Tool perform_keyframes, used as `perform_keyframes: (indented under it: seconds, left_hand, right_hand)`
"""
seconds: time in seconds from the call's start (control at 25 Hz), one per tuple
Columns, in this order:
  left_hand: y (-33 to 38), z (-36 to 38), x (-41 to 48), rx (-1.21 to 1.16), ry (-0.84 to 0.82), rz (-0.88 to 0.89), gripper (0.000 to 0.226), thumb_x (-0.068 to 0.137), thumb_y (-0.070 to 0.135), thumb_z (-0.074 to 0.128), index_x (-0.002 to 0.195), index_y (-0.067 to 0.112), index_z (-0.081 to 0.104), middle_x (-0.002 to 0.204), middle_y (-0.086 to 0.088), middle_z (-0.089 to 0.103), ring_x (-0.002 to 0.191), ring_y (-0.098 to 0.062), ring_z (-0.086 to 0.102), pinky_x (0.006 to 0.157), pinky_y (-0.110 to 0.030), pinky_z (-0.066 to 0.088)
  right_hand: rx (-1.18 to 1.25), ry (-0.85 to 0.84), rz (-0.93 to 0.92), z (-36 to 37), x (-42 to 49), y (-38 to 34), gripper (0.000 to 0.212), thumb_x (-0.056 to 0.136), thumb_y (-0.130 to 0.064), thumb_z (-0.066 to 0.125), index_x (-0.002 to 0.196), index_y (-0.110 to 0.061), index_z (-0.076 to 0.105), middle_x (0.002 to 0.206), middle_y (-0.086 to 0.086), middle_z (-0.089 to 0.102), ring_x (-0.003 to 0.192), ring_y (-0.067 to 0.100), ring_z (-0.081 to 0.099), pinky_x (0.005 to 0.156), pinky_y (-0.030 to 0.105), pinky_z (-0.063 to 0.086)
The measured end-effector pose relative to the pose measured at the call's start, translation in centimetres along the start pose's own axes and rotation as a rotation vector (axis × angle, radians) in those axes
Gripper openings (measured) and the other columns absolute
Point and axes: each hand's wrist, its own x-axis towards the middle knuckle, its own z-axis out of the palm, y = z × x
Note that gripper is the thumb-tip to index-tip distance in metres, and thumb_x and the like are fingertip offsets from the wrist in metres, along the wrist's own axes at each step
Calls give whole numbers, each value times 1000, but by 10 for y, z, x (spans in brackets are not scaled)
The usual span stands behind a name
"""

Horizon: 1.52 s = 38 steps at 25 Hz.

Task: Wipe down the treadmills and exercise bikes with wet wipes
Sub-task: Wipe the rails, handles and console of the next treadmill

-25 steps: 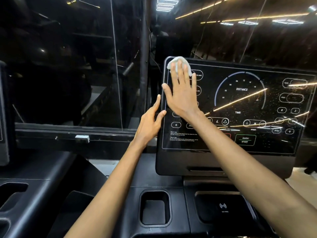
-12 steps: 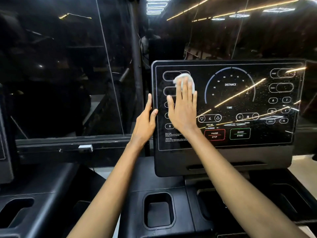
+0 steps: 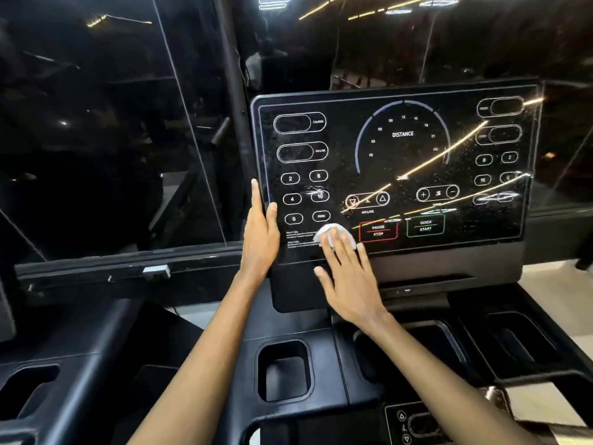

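Item 1, far left of frame: a dark glass wall [image 3: 106,130] fills the upper left, showing dim reflections and ceiling light streaks. Below it runs a black horizontal rail [image 3: 128,274] carrying a small silver tab [image 3: 156,270].

Item 2, lower left: the black tray [image 3: 38,390] of a neighbouring machine, with an oblong recess.

Item 3, centre left: a black upright post [image 3: 232,101] rising behind the left edge of the console.

Item 4, left hand [image 3: 260,234]: forearm enters from the bottom centre-left and reaches up. The hand is flat and open along the left edge of the treadmill console [image 3: 398,175], with the thumb on the front face and the long fingers extended up its side. It steadies the panel and grips nothing else.

Item 5, lower centre: a rectangular cup recess [image 3: 284,369] in the black treadmill deck, lying between the two forearms.

Item 6, wet wipe [image 3: 333,234]: white, bunched, pressed on the lower left part of the console face, just left of the red PAUSE STOP button [image 3: 378,231] and beside the small printed text.

Item 7, right hand [image 3: 348,277]: forearm enters from the lower right. The palm is flat with fingers spread, the fingertips covering the wipe and holding it against the glass; the hand overlaps the console's lower border.

Item 8, centre right: green QUICK START button [image 3: 425,225]; DISTANCE dial [image 3: 402,134] above it. Light streaks and specks cross the glossy panel.

Item 9, lower right: further recessed trays [image 3: 516,345] and a small control pad [image 3: 409,423].
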Motion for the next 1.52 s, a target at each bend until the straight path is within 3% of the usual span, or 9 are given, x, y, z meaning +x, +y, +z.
perform_keyframes:
  seconds: [0.16,0.36,0.52,0.8,0.92,1.08,1.16,1.32,1.52]
  left_hand:
    - [-12,4,-2,0,8,-18,60,108,42,33,159,41,1,159,6,38,142,-16,42,116,-37,34]
    - [-13,21,-9,-29,86,-45,59,109,40,31,161,26,8,163,2,31,147,-14,34,120,-41,31]
    - [-19,25,-12,-50,97,-64,61,109,42,33,161,19,12,162,0,32,146,-14,34,121,-36,29]
    - [-17,20,-12,-50,47,-41,62,109,38,34,161,15,10,163,-1,30,144,-5,32,120,-27,27]
    - [-18,17,-10,-31,29,-40,62,110,37,34,161,15,8,164,-1,26,146,-5,28,118,-19,23]
    - [-18,21,-11,-49,63,-72,62,109,41,34,161,19,10,163,-4,30,148,-15,31,120,-31,26]
    - [-13,25,-14,-57,105,-79,60,109,37,35,161,17,12,161,-5,32,144,-9,32,112,-18,24]
    - [-7,29,-17,-18,154,-71,59,110,31,38,161,14,14,143,2,36,109,28,28,92,5,19]
    - [0,19,-3,38,207,135,70,102,11,48,162,21,13,155,-8,32,144,-9,31,113,-5,18]
  right_hand:
    - [35,1,253,5,-22,19,70,104,-50,23,161,-13,5,168,8,-1,155,21,-5,126,46,5]
    - [89,-193,-85,24,-62,9,63,105,-48,25,161,-23,12,168,-6,-1,154,10,-10,126,45,8]
    - [102,-94,-6,23,-71,25,53,104,-40,34,155,-23,34,164,-7,27,154,10,11,124,46,15]
    - [31,-157,-212,33,-58,-20,65,102,-51,32,160,-22,22,167,-2,19,155,16,10,123,53,7]
    - [28,-67,26,29,-47,-14,64,103,-49,32,159,-19,25,166,1,20,154,20,13,122,57,14]
    - [31,18,404,26,-55,25,71,103,-51,26,159,-8,17,167,14,11,155,29,8,122,57,13]
    - [84,16,458,25,-56,27,75,103,-54,23,159,-5,13,167,17,7,155,31,3,123,57,13]
    - [166,-10,219,18,-49,22,71,104,-52,23,161,-14,1,168,7,-6,155,21,-8,125,51,5]
    - [283,143,309,-8,7,39,74,105,-48,34,161,-10,3,168,12,-5,155,25,-9,126,49,10]
